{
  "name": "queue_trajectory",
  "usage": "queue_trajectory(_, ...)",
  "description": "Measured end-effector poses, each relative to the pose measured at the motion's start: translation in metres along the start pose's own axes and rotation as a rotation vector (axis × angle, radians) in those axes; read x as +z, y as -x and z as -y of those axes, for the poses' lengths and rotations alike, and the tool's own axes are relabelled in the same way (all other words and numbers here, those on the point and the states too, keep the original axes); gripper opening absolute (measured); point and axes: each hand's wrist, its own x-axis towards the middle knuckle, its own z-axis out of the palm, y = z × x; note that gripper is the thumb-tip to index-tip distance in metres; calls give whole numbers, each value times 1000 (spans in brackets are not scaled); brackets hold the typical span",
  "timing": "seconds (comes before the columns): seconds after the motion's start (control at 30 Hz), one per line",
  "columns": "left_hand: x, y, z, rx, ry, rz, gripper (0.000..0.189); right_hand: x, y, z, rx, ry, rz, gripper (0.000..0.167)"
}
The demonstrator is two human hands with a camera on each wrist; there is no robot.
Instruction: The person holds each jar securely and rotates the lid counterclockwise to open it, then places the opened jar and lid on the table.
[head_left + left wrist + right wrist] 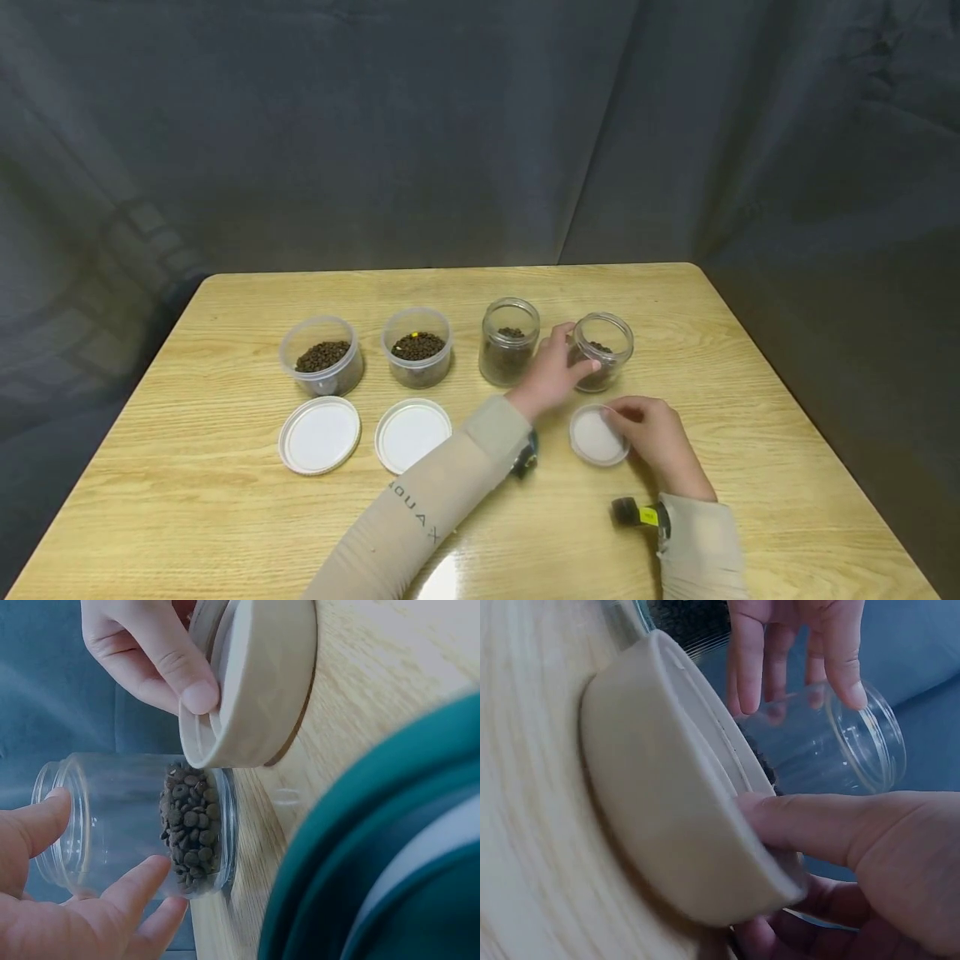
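Note:
My left hand [551, 371] is at the left side of the right-hand glass jar [603, 337], thumb in front, fingers fairly straight and spread. In the left wrist view its fingertips are right at the glass; brown pellets [191, 825] lie in the jar's bottom. Just in front of that jar, my right hand [652, 433] pinches a pale round lid [597, 435] by its rim, thumb inside. The right wrist view shows the lid [660, 780] hollow side up, low over the wood. A teal round rimmed thing [360, 825] lies mostly hidden below my left forearm.
Left of the held jar stands another open glass jar [498, 354] with pellets. Further left are two clear plastic tubs, one [420, 375] with yellow bits among its pellets, the other [341, 379] with plain pellets. Two white lids [318, 435] lie before them on the wooden table [187, 483].

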Motion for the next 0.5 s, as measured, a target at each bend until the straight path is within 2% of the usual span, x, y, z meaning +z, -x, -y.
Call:
queue_trajectory(0.23, 0, 0, -1, -10, 0, -8, 75, 1, 0, 0, -25, 44, -18, 15)
queue_trajectory(0.5, 1, -1, 0, 11, 13, -4, 75, 2, -2, -3, -51, 84, -26, 13)
